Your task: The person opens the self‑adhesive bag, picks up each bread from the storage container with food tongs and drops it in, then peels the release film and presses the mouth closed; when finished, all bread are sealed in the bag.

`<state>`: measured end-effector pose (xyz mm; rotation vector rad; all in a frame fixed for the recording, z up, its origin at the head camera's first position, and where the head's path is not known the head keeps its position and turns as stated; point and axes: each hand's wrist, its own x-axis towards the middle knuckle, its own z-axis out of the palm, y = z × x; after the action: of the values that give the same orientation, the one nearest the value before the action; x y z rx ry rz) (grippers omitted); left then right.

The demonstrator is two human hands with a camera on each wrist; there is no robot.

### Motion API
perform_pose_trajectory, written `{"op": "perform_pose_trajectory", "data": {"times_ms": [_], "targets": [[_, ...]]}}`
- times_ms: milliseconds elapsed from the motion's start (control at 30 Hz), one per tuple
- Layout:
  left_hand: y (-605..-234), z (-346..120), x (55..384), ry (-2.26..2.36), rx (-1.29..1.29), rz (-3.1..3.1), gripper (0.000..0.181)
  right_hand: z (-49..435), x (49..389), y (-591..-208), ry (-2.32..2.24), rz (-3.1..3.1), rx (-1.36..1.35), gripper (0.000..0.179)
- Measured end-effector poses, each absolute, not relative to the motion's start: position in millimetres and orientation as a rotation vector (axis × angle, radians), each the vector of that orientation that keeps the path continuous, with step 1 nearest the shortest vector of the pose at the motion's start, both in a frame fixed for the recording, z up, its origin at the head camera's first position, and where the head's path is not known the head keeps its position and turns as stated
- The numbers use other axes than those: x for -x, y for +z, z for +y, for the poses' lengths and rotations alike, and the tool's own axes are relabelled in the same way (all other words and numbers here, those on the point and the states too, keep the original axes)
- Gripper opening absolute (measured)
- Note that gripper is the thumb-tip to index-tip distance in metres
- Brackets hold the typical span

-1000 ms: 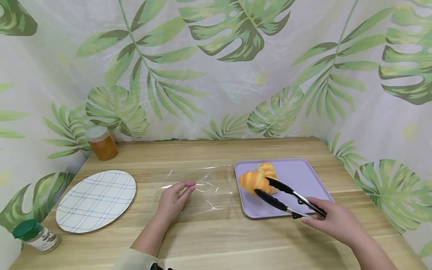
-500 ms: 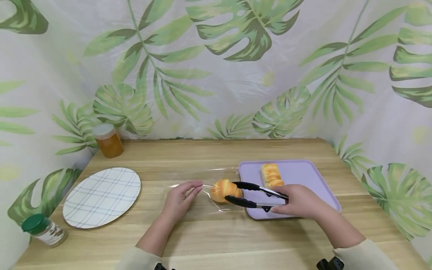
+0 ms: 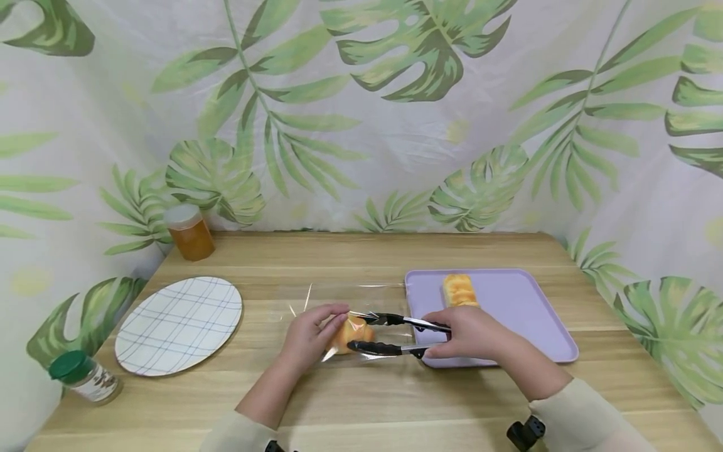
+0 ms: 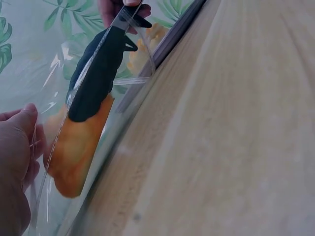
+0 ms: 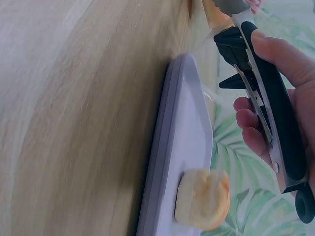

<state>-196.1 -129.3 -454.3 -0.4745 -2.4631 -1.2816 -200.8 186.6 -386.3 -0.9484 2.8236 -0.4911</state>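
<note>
My right hand [image 3: 471,333] grips a pair of black-tipped metal tongs [image 5: 280,118], whose tips reach into a clear plastic bag [image 3: 390,292]. Between the tips sits a golden bread roll [image 4: 76,147], inside the bag and close over the table. My left hand [image 3: 310,336] pinches the upper film of the bag between thumb and fingers, right beside the roll. In the head view the left fingers and the glossy film partly cover the roll. A second bread piece [image 3: 459,290] lies on the purple tray [image 3: 519,320], partly hidden behind my right hand.
At the left lies an oval plate [image 3: 181,326] with a blue check. Behind it stands a jar of amber contents [image 3: 192,238]; a green-lidded shaker [image 3: 85,376] is near the left edge. A leaf-patterned cloth [image 3: 395,125] hangs behind the wooden table [image 3: 440,408].
The tongs have carried the roll leftward off the tray and into the bag, toward my left hand. My left hand keeps its hold on the film. The view has shifted slightly.
</note>
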Motion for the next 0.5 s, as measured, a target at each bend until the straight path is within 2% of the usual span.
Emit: {"op": "perform_pose_trajectory", "data": {"times_ms": [500], "targets": [[-449,-125,192,-1.282,0.606,-2.382,0.015,158,207,-393,-0.502,2.811,1.055,0.062]]}}
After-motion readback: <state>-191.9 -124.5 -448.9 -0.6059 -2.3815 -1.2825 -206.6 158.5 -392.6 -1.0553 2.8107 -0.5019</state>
